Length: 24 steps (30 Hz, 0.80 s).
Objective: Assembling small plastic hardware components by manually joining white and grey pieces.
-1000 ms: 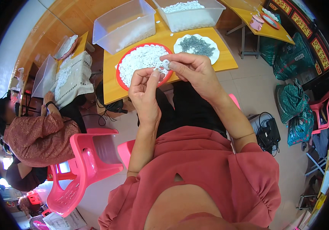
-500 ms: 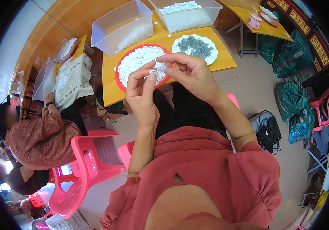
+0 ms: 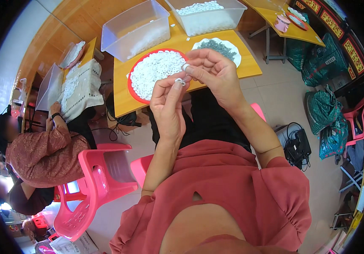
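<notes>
My left hand (image 3: 169,106) is closed, thumb against forefinger, on a small white ring-shaped piece (image 3: 181,82). Just above it, my right hand (image 3: 216,76) pinches another small white piece (image 3: 185,67) between thumb and fingers. The fingertips of both hands nearly meet, over the near edge of the wooden table (image 3: 125,108). Behind my left hand lies a red round tray (image 3: 132,91) heaped with small white pieces (image 3: 154,72). A white scalloped plate (image 3: 237,58) with many small grey-green parts (image 3: 218,47) is partly covered by my right hand.
Two clear plastic bins (image 3: 135,31) with white pieces stand at the table's back. Left, a person (image 3: 48,156) sits at another table near a pink chair (image 3: 97,186). Green sacks (image 3: 322,110) and a black bag (image 3: 297,148) lie on the right. A second table (image 3: 292,29) holds a pink mug.
My right hand has shifted slightly up and outward, and its piece has come away from the left hand's. My left hand has moved a little right and down.
</notes>
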{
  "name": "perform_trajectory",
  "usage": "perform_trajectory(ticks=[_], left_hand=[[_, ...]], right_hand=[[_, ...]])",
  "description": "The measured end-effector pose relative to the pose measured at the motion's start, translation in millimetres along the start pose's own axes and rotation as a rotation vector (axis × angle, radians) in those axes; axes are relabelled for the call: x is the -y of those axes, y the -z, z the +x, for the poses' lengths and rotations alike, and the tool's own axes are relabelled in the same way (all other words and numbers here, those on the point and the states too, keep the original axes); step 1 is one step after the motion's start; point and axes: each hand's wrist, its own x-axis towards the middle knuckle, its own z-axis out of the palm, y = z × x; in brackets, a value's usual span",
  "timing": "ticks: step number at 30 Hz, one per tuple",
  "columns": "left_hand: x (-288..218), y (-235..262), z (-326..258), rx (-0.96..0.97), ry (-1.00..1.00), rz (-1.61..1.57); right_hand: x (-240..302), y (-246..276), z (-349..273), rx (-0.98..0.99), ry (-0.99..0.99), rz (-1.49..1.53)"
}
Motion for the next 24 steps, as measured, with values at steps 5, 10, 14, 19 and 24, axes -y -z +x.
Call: perform_trajectory(ticks=[5,10,14,19,24], left_hand=[[-2.0,0.1,2.8,-0.04,0.043,-0.094],[-1.1,11.2,5.9,-0.071,-0.012,0.02],[0.2,6.2,6.1,-0.111,-0.068,0.167],[0.0,6.3,6.7,-0.108,-0.083,0.182],[-0.3,7.9,7.3,-0.089,-0.111,0.236]], right_hand=[[-5.6,8.5,4.3,0.001,-0.042,-0.059],[-6.0,9.7,4.4,0.018,-0.169,0.08],[-5.5,7.8,3.8,0.025,-0.197,0.101],[-2.4,5.3,2.8,0.038,-0.214,0.116],[-2.2,4.9,2.3,0.043,-0.2,0.075]])
